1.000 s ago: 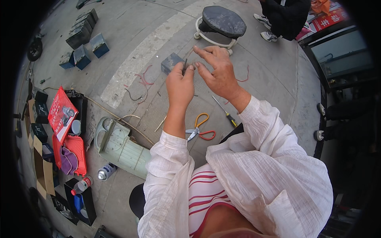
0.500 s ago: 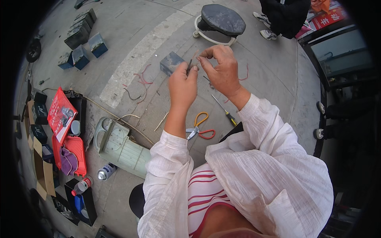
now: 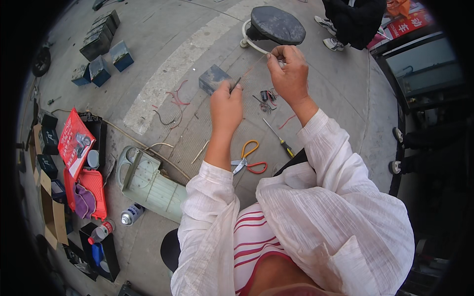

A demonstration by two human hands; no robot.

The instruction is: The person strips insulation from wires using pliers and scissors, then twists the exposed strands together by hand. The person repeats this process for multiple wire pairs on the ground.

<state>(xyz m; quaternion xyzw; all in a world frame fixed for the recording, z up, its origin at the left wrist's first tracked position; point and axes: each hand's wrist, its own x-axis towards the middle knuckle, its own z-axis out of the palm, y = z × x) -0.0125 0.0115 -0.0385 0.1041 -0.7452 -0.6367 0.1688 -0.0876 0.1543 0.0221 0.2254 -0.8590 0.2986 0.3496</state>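
My left hand (image 3: 227, 105) is closed on the dark end of an electrical wire (image 3: 251, 70), from which thin copper-coloured strands reach up to the right. The fingertips of my right hand (image 3: 290, 73) pinch the far end of the strands, so they stretch between both hands. Just beyond my left hand stands a dark grey battery (image 3: 211, 78). Below the right hand lies a small black part (image 3: 265, 95) with wires. Nearer to me are a screwdriver (image 3: 285, 146) with a yellow and black handle and scissors (image 3: 241, 163) with orange and red handles.
A round black stool (image 3: 277, 25) stands ahead, with another person's shoes (image 3: 334, 44) to its right. Red wire scraps (image 3: 180, 101) lie left of the battery. A pale plastic cover (image 3: 158, 186), a spray can (image 3: 132, 214) and a red case (image 3: 98, 187) are at left.
My right hand has moved right and slightly up, away from the left, drawing the copper strands out longer between them. The small black part has come into view.
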